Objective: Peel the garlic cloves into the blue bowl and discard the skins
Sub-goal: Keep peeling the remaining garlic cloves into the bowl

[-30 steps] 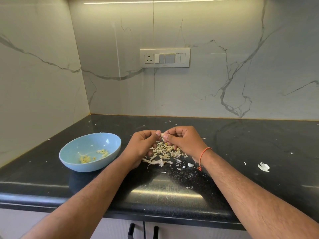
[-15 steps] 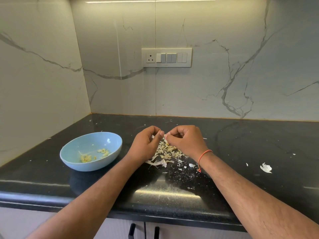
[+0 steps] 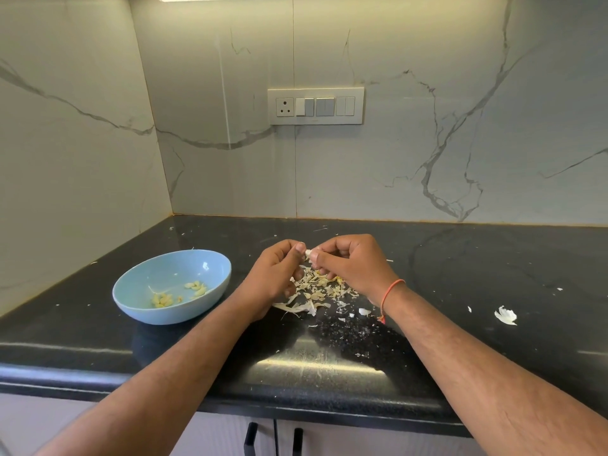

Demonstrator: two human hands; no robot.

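A small white garlic clove (image 3: 308, 253) is pinched between the fingertips of my left hand (image 3: 274, 274) and my right hand (image 3: 353, 263), a little above the black counter. Both hands have curled fingers. Right below them lies a heap of pale garlic skins (image 3: 317, 291). To the left stands the blue bowl (image 3: 141, 287), and several peeled yellowish cloves (image 3: 195, 287) lie inside it.
The black countertop (image 3: 460, 274) meets marble walls at the back and left. A loose piece of skin (image 3: 505, 315) lies far right, with small flakes scattered around. A switch panel (image 3: 316, 106) is on the back wall. Cabinet handles (image 3: 250, 439) show under the front edge.
Both hands have risen slightly above the skin heap while keeping the clove pinched between them. The bowl has not moved.
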